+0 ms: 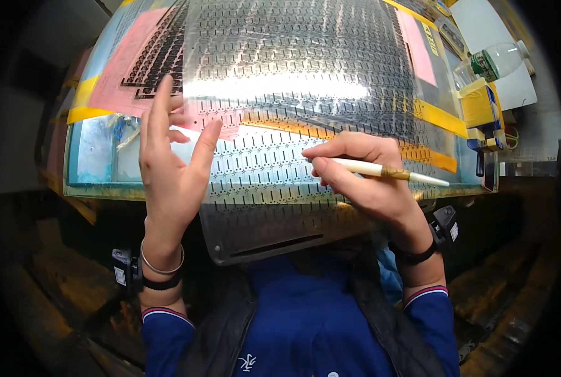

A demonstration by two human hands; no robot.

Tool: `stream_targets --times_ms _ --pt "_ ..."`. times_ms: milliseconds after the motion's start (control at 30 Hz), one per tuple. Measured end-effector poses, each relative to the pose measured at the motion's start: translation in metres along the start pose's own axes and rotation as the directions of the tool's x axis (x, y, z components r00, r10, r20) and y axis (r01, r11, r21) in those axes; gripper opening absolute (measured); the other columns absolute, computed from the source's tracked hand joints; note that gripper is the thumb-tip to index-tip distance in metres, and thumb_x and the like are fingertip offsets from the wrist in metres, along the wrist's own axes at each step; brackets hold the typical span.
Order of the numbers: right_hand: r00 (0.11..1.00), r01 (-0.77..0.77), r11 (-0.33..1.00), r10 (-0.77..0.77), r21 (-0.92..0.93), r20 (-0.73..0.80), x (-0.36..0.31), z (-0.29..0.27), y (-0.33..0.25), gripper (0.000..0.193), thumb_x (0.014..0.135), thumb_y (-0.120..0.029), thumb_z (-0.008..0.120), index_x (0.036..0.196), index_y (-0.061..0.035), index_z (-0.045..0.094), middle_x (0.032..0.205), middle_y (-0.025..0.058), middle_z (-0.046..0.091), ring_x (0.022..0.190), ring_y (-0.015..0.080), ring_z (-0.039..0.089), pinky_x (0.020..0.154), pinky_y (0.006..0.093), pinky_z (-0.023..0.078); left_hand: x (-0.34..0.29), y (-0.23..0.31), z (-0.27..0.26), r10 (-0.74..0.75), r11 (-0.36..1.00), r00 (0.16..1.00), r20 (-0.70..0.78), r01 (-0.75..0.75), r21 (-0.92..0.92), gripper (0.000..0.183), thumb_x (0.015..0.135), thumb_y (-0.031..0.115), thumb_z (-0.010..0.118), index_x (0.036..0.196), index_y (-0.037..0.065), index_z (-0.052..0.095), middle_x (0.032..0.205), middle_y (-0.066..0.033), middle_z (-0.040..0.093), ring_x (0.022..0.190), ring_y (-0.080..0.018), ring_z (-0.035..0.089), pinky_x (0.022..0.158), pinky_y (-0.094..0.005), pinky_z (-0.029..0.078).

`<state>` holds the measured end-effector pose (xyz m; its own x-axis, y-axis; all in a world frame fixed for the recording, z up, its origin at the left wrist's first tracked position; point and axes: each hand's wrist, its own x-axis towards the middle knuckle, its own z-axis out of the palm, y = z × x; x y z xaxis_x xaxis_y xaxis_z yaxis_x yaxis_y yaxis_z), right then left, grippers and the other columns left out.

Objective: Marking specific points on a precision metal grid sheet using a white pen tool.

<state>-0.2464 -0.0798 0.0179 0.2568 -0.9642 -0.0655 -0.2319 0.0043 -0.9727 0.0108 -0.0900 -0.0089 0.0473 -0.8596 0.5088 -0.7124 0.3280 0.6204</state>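
A large thin sheet covered in rows of small marks or cut-outs lies over the glass-topped table. Its near end, with a long slot, hangs past the table's front edge toward me. My left hand is raised at the sheet's left edge, fingers spread, holding nothing. My right hand is over the sheet's right part, thumb and fingers pinching a slim white pen-like tool with a gold-coloured band. Its tapered rear end points right; its working tip is hidden at my fingertips, close to the sheet.
Pink paper and black patterned film lie at the left, by yellow tape. At the right are a clear plastic bottle on its side, a yellow-and-blue block and white paper. The table's teal edge runs before me.
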Motion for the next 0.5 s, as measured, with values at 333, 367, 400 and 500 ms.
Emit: stream_targets --times_ms 333,367,400,500 --pt "1.000 0.000 1.000 0.000 -0.003 0.009 0.005 0.003 -0.003 0.013 0.085 -0.006 0.075 0.096 0.0009 0.075 0.079 0.0050 0.073 0.071 0.0066 0.066 0.062 0.0221 0.052 -0.029 0.000 -0.022 0.295 0.954 0.942 0.163 -0.301 0.015 0.024 0.082 0.000 0.074 0.106 0.004 0.074 0.100 -0.0127 0.075 0.102 -0.0308 0.072 0.092 -0.0452 0.054" --pt "1.000 0.017 1.000 -0.017 -0.006 0.004 0.006 0.005 -0.002 0.012 0.085 -0.006 0.076 0.095 0.0010 0.075 0.078 0.0052 0.073 0.071 0.0067 0.066 0.062 0.0223 0.051 -0.029 0.000 -0.020 0.288 0.956 0.945 0.155 -0.293 0.009 0.024 0.082 0.000 0.074 0.105 0.004 0.074 0.100 -0.0126 0.076 0.102 -0.0305 0.073 0.092 -0.0451 0.054" --pt "1.000 0.018 0.999 -0.018 -0.049 -0.004 0.006 0.006 -0.002 0.012 0.085 -0.006 0.076 0.095 0.0010 0.075 0.078 0.0055 0.073 0.071 0.0070 0.066 0.061 0.0226 0.052 -0.029 0.000 -0.019 0.282 0.958 0.948 0.146 -0.285 0.004 0.024 0.082 -0.001 0.074 0.105 0.004 0.075 0.099 -0.0125 0.076 0.102 -0.0302 0.073 0.092 -0.0449 0.054" --pt "0.999 0.028 0.992 -0.033 -0.127 -0.036 0.006 0.008 -0.001 0.012 0.085 -0.006 0.076 0.094 0.0010 0.075 0.077 0.0065 0.073 0.070 0.0081 0.067 0.061 0.0236 0.052 -0.029 0.001 -0.016 0.255 0.967 0.957 0.136 -0.256 -0.008 0.023 0.082 -0.001 0.074 0.103 0.005 0.075 0.098 -0.0116 0.076 0.101 -0.0294 0.073 0.092 -0.0447 0.054"
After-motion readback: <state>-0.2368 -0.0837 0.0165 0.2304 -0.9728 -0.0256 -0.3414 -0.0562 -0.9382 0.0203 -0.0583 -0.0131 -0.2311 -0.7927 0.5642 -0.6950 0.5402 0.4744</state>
